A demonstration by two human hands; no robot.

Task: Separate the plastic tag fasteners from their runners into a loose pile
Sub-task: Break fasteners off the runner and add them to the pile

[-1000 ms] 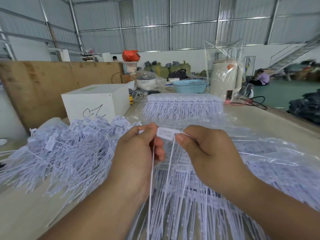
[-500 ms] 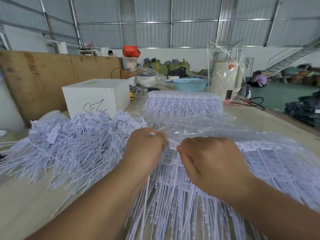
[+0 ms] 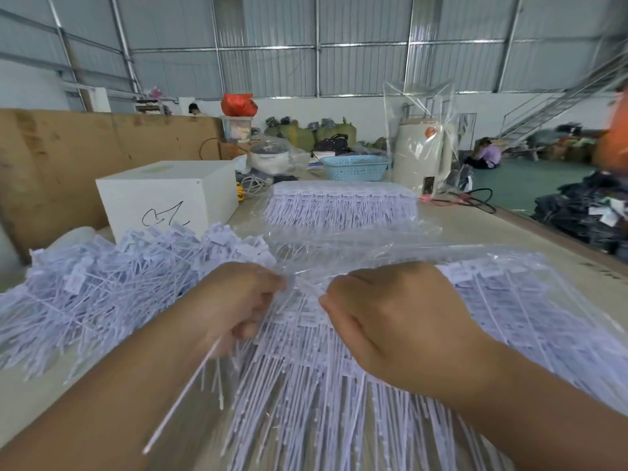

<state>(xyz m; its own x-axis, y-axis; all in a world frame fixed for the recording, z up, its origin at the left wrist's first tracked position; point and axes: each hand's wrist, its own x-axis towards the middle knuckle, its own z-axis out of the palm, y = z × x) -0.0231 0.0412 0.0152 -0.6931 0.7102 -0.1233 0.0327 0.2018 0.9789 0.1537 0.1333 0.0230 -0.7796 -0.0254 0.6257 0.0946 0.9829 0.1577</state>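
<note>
Item, as I see it: left hand (image 3: 238,300) fisted on loose fasteners (image 3: 190,379); right hand (image 3: 390,321) knuckles-up, pinching the runner sheet (image 3: 306,334) (blurred) beside it, above the desk (image 3: 509,232).

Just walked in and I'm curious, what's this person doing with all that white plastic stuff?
A person is pulling tag fasteners off their runners. The left hand grips several loose strands, the right hand pinches at the stacked fasteners in front. A loose pile already sits to the left, and another bagged bundle waits farther back.

left hand (image 3: 238,300) fisted, right hand (image 3: 394,321) fisted, close together
</note>
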